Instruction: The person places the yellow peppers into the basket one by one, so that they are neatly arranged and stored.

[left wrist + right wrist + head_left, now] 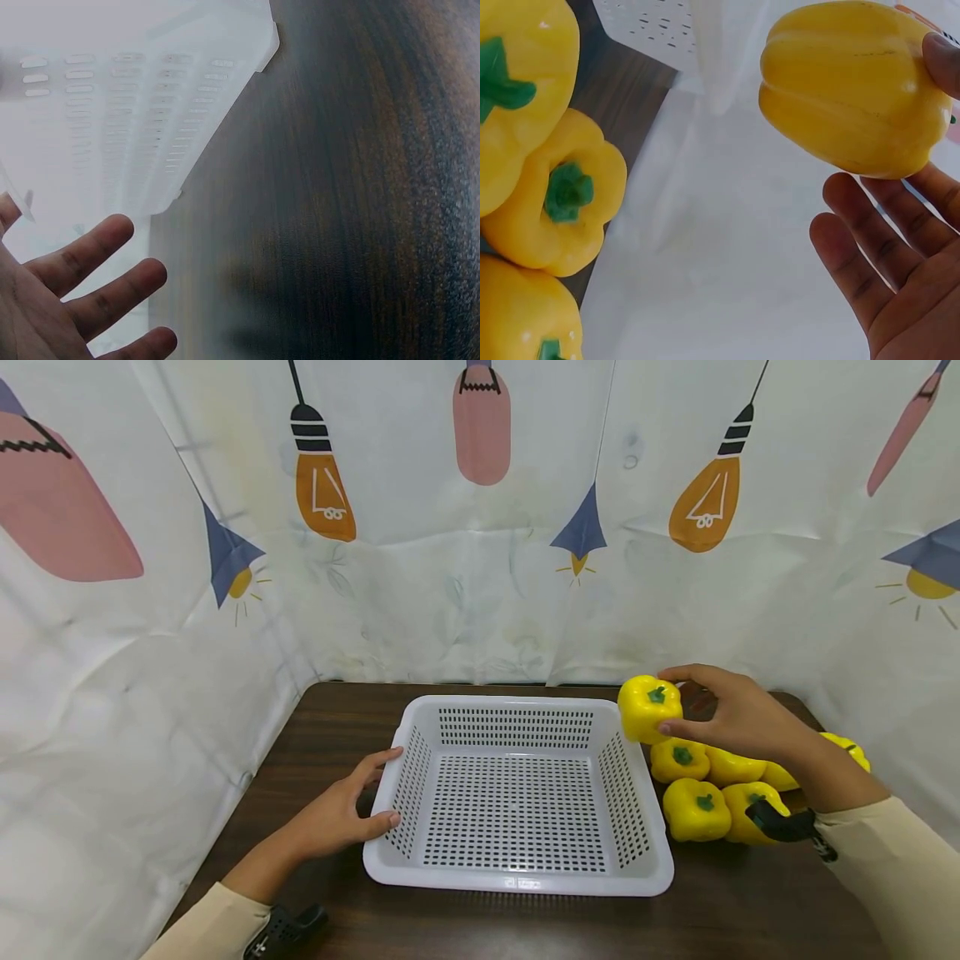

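- Right now, at right of centre in the head view, the right hand (723,714) holds a yellow pepper (645,710) between thumb and fingers, the gap between them filled by it.
- The pepper sits at the tips of the grip and juts out to the left of them, its green stem facing the camera.
- In the right wrist view the pepper is at upper right: the thumb presses its right end, fingers lie against its underside, and the two lowest fingertips show just off it.
- In the head view the pepper covers the upper right corner of the white basket (517,884); whether it touches the rim I cannot tell.
- The left hand (341,806), at lower left of centre, rests thumb and forefinger on the basket's left rim, spread wide; the left wrist view shows three straight fingers apart from one another.
- More yellow peppers (697,810) lie bunched at the right of the frame, beside the basket, some partly hidden by the right forearm.
- All this stands on a dark brown table (750,902), with a white curtain (420,602) printed with lamps across the top.
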The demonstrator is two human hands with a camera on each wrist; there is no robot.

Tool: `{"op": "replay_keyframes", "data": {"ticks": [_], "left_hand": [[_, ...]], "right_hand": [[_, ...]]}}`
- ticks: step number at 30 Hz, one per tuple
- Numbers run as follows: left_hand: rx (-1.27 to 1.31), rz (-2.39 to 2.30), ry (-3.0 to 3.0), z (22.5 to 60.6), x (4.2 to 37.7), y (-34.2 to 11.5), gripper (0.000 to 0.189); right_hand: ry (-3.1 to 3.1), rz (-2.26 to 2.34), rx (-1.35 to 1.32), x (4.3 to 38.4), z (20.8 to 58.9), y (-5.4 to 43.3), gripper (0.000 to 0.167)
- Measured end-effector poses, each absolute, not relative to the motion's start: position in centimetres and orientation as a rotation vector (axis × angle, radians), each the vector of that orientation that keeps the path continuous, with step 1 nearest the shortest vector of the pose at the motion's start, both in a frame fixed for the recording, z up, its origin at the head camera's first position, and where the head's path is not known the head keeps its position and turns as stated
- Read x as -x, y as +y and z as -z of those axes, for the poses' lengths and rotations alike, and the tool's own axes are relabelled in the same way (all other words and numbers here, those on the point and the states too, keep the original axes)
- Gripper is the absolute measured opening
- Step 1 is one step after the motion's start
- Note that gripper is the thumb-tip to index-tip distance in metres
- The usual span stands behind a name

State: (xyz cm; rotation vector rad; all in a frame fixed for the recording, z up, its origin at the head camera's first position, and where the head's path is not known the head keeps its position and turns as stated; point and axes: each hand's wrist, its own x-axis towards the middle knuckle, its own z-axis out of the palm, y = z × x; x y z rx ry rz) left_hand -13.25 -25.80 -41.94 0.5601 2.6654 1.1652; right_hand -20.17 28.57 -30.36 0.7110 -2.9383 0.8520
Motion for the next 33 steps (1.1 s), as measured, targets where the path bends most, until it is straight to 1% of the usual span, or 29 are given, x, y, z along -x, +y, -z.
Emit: {"op": "replay_keyframes", "data": {"ticks": [19,33], "left_hand": [[-0.565,-1.168,2.667,42.0,13.3,-25.7,0.09],[-0.561,-1.159,2.675,42.0,13.3,-25.8,0.09]], "right_hand": [[-2.912,-1.001,-0.759,20.8,29.9,26.6,0.072],[-2.901,-1.016,-0.812,21.4,30.1,25.5,0.071]]}}
